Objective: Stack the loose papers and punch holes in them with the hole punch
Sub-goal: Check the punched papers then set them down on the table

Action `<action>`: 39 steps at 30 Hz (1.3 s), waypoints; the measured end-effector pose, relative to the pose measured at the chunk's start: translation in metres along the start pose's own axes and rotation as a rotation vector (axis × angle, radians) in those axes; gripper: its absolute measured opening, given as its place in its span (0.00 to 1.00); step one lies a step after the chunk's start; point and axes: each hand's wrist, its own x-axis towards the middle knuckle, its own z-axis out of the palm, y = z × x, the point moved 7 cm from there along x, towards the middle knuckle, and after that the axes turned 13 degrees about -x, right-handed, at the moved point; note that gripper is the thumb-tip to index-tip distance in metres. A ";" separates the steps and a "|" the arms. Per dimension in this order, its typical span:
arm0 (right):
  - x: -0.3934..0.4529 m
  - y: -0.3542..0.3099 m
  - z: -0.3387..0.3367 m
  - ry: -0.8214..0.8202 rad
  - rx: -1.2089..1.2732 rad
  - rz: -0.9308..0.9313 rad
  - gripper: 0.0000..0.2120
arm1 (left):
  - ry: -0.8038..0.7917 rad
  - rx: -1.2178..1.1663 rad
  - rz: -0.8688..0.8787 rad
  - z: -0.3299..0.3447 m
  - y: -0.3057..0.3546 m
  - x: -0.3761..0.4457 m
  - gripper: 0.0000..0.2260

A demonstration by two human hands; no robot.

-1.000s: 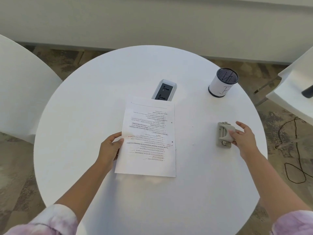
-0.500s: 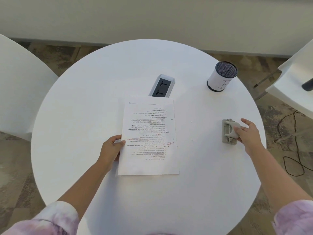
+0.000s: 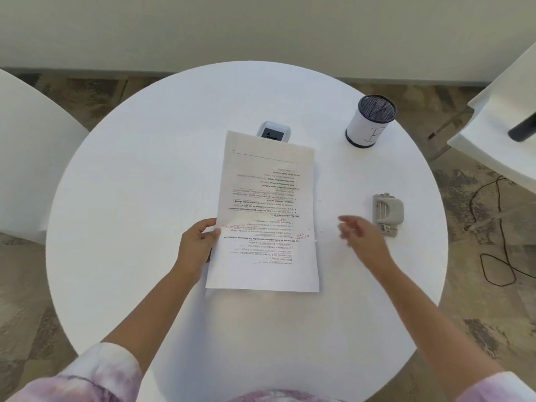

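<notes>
A person's left hand (image 3: 197, 242) pinches the left edge of the papers (image 3: 268, 216), thumb on top, lifting the stack's near side slightly off the round white tabletop (image 3: 130, 198). The right hand (image 3: 358, 235), blurred with fingers spread and holding nothing, hangs between the stack and the hole punch (image 3: 387, 213), which sits apart from both near the tabletop's right edge. The top sheet carries printed text with red pen marks; its far edge overlaps a socket panel (image 3: 274, 132) set into the tabletop. A mesh pen cup (image 3: 369, 121) stands beyond the hole punch. The sheets appear squared, so stacking looks largely done. Whether holes are already punched cannot be told. The likely next move calls for feeding one edge of the stack into the punch's slot and pressing down.
</notes>
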 end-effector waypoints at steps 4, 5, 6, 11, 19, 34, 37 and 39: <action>-0.014 0.003 0.043 -0.266 0.276 0.192 0.16 | 0.007 -0.061 -0.016 0.003 -0.001 -0.003 0.08; -0.015 0.000 0.047 -0.291 0.359 0.211 0.15 | 0.003 -0.068 -0.014 0.004 -0.001 -0.003 0.08; -0.015 -0.005 0.050 -0.315 0.449 0.226 0.14 | -0.002 -0.074 -0.011 0.005 -0.001 -0.004 0.09; -0.011 -0.018 0.048 -0.304 0.549 0.251 0.13 | -0.003 -0.089 -0.003 0.007 0.002 -0.007 0.09; -0.012 -0.021 0.039 -0.335 0.292 0.132 0.12 | -0.003 -0.040 0.105 0.004 0.015 -0.011 0.08; -0.001 -0.029 -0.002 0.016 -0.174 -0.059 0.16 | 0.027 -0.014 0.140 -0.016 0.026 -0.018 0.11; 0.001 -0.033 -0.010 0.086 -0.211 -0.074 0.14 | 0.033 -0.021 0.147 -0.018 0.028 -0.018 0.12; 0.000 -0.037 -0.015 0.131 -0.204 -0.084 0.12 | 0.028 -0.045 0.147 -0.018 0.028 -0.019 0.10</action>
